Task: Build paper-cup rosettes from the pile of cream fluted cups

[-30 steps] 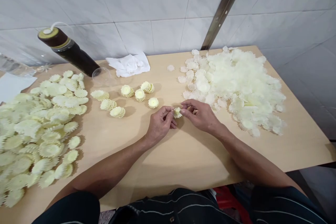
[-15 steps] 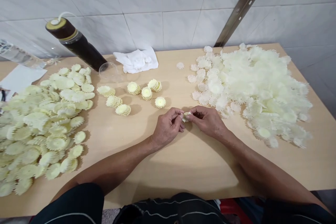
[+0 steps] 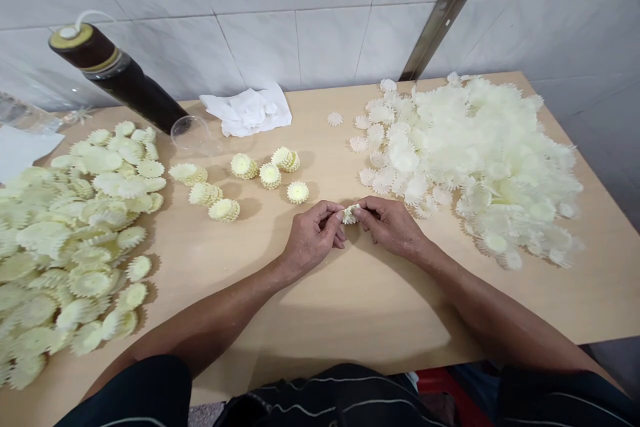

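Note:
My left hand (image 3: 313, 238) and my right hand (image 3: 393, 225) meet at the middle of the wooden table (image 3: 350, 307), both pinching one small cream flower piece (image 3: 349, 215) between thumbs and fingertips. The piece is toothed at its rim and partly hidden by my fingers. Just beyond my hands lie several stacked yellow flower pieces (image 3: 298, 192). A big heap of pale white petal discs (image 3: 480, 153) lies to the right of my right hand. A wide spread of yellowish petal discs (image 3: 75, 233) covers the table's left side.
A dark bottle with a tube in its cap (image 3: 117, 79) leans at the back left, beside a clear plastic cup (image 3: 190, 135). A crumpled white cloth (image 3: 249, 110) lies by the tiled wall. A metal rail (image 3: 445, 7) runs up the wall.
The view shifted slightly. My hands stay together at the table's middle, still working the same small flower piece between the fingertips; it has turned a little.

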Demonstrator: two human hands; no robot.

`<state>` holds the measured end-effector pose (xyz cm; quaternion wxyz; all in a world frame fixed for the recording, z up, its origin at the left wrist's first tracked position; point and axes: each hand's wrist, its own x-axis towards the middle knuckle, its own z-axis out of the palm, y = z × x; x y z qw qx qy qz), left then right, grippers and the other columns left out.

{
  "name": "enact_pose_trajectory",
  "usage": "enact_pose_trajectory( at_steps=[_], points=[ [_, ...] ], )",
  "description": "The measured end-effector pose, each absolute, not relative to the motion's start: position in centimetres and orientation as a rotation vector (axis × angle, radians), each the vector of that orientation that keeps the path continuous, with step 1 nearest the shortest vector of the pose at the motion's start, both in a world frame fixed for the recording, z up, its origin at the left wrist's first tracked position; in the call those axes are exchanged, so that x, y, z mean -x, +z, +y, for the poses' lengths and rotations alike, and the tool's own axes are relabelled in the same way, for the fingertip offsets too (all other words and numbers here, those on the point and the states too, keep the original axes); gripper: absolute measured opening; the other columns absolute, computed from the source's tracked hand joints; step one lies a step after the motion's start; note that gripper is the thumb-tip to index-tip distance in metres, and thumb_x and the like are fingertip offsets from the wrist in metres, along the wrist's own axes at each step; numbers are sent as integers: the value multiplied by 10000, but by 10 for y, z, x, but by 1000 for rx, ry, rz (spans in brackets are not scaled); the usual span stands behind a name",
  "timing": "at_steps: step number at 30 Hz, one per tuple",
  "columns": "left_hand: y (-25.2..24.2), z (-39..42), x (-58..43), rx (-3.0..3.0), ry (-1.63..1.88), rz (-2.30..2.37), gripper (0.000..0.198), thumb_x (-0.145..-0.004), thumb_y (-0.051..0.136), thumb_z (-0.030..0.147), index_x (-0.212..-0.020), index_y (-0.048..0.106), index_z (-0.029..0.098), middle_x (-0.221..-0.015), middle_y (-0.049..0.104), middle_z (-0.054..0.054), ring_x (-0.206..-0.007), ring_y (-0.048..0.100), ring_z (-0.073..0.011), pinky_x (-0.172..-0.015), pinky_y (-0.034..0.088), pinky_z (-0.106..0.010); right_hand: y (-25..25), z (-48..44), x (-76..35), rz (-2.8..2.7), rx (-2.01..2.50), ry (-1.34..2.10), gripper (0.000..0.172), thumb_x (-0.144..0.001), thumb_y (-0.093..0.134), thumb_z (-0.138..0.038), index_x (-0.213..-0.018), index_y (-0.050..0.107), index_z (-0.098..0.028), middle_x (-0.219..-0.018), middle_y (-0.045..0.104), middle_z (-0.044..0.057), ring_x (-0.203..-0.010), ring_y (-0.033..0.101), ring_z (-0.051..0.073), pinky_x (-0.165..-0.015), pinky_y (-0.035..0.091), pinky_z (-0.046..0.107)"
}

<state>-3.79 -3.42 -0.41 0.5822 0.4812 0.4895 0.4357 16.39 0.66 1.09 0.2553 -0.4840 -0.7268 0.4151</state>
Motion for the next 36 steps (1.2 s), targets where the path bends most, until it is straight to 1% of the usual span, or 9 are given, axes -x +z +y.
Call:
enact_pose_trajectory(
  at_steps=[3,6,10,13,16,21,24,28,36],
  points=[
    [-4,-32,39,-1090,1015,1118,412,-988,684,562,-1055,703,156,-711,724,-31,-584,717,-157,-594,632,-270,3,3,-159,-1772,1354,1075,293,-969,706,-505,-945,692,-214,-758,700,25,-658,640,179,-608,512,303],
    [-4,-30,40,-1054,1028,1095,446,-965,706,587,-1036,693,147,-691,727,-32,-552,712,-153,-573,616,-258,-6,0,-155,-1702,1355,897,307,-908,788,-484,-896,634,-218,-788,701,35,-695,647,184,-660,547,323],
    [-2,-27,41,-1031,1024,1095,462,-942,728,604,-1003,687,148,-676,730,-29,-531,710,-152,-560,603,-249,-11,-3,-152,-1777,1259,743,242,-939,764,-447,-911,669,-226,-862,713,48,-767,665,193,-711,563,336],
    [0,-26,42,-1026,1020,1088,474,-928,737,620,-976,687,151,-678,732,-31,-531,712,-154,-559,599,-252,-13,-4,-152,-1734,1286,693,275,-915,794,-463,-908,650,-229,-833,689,32,-719,640,177,-662,551,319],
    [2,-26,42,-1012,1019,1086,491,-908,751,634,-963,689,151,-681,732,-35,-534,710,-155,-559,598,-257,-14,-5,-151,-1699,1335,698,325,-903,804,-504,-858,632,-231,-760,664,16,-623,590,155,-587,524,303],
    [6,-25,42,-1016,1008,1078,490,-903,755,634,-950,698,150,-685,736,-37,-537,710,-153,-562,594,-255,-10,-4,-149,-1774,1225,749,224,-951,763,-470,-1007,811,-258,-918,762,73,-772,694,207,-632,576,331],
    [6,-25,42,-1017,999,1076,483,-911,752,624,-949,705,145,-690,739,-40,-541,712,-151,-570,594,-253,-8,-3,-149,-1760,1201,811,193,-956,769,-443,-994,844,-269,-931,780,71,-798,713,211,-662,588,338],
    [4,-24,42,-1003,987,1051,473,-919,750,611,-971,693,145,-695,747,-43,-547,717,-154,-575,592,-254,-5,-2,-149,-1731,1204,853,182,-942,787,-421,-897,838,-253,-847,767,59,-776,702,210,-676,577,339],
    [4,-25,43,-1018,990,1054,453,-940,726,609,-945,659,161,-692,739,-37,-548,717,-157,-568,594,-259,6,-3,-151,-1727,1266,935,342,-986,690,-533,-833,773,-239,-780,718,55,-709,671,209,-594,530,327]
  ],
)
